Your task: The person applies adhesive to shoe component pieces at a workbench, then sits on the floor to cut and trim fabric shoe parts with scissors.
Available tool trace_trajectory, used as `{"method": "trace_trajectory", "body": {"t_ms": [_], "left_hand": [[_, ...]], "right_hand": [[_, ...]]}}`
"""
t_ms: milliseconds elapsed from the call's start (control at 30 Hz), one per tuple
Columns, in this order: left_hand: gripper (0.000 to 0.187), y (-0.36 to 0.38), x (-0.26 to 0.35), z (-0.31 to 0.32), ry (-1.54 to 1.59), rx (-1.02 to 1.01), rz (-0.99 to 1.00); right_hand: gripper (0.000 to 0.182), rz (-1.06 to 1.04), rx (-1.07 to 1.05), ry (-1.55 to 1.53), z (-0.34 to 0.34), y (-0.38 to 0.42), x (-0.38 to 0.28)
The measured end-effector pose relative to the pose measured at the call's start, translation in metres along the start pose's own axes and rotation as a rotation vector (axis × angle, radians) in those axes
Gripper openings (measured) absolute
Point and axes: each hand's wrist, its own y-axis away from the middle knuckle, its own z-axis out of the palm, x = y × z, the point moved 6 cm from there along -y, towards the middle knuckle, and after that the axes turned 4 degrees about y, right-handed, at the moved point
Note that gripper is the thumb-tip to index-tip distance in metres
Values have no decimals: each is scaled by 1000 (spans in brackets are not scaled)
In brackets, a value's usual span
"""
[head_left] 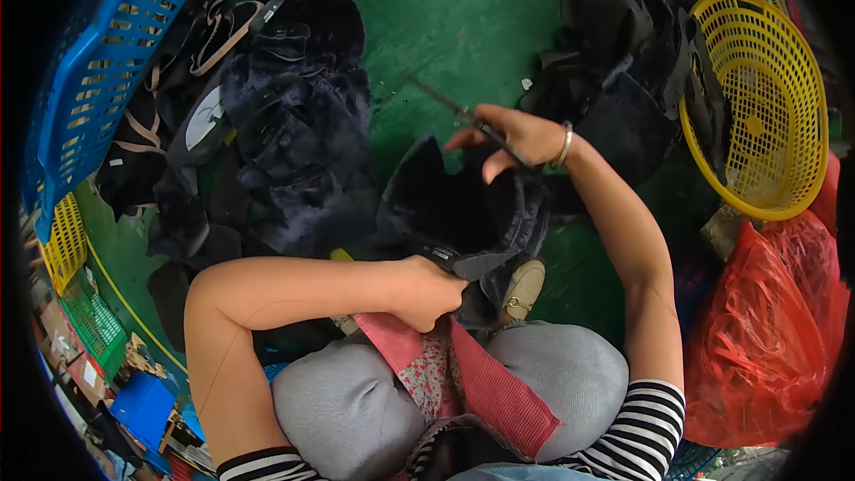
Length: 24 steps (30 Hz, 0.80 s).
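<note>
My left hand (426, 294) is closed on the edge of a dark plush fabric piece (405, 191), beside a black strip with small pale lettering. The piece hangs between my knees, its fleecy side showing. In my right hand (517, 138) is a pair of dark scissors (438, 93), raised above the piece, blades pointing to the upper left and apart from the fabric. Some right fingers are stretched out around the handles. The part of the fabric inside my left fist is hidden.
Dark plush pieces (303, 125) lie heaped on the green floor at left, with another heap (614, 71) at right. A blue basket (67, 80) stands at left. A yellow basket (806, 125) and a red plastic bag (753, 338) are at right.
</note>
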Motion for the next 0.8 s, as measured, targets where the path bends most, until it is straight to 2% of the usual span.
{"method": "trace_trajectory", "body": {"t_ms": [67, 133, 200, 267, 433, 500, 533, 567, 600, 633, 667, 700, 733, 767, 800], "left_hand": [[22, 1, 0, 7, -83, 25, 12], [22, 3, 2, 12, -154, -12, 67], [23, 2, 2, 15, -232, -42, 122], [23, -5, 4, 24, -473, -125, 211], [20, -16, 9, 17, -382, -175, 223], [20, -13, 9, 15, -330, -190, 197], [20, -8, 11, 9, -328, -64, 258], [20, -1, 12, 4, -323, 63, 318], [20, 6, 7, 6, -325, 62, 321], [19, 12, -4, 2, -35, 136, 261], [19, 19, -18, 1, 256, 208, 197], [23, 25, -26, -2, 450, 390, 343], [26, 27, -33, -10, 632, 480, 343], [30, 31, -42, -19, 815, 569, 340], [33, 33, -51, -20, 954, 490, 204]], "right_hand": [[68, 77, -122, 68, 41, -3, 10], [78, 324, -296, 171, 69, 2, 18], [85, 316, -329, 109, 92, 6, 20], [87, 136, -155, -147, 101, 3, 12], [74, 132, -115, -28, 87, -7, -9], [56, 124, -315, 96, 89, -2, -17], [56, 127, -312, 96, 84, 4, -21], [49, 55, -72, 162, 62, 12, -28], [43, -17, 168, 227, 40, 24, -33], [35, -103, 401, 284, 13, 40, -33], [35, -31, 611, 259, -12, 61, -31], [32, -120, 815, 291, -33, 81, -37], [30, -193, 1016, 267, -47, 102, -47], [32, -81, 1202, 330, -60, 122, -52], [33, -135, 1345, 326, -69, 139, -56]]}}
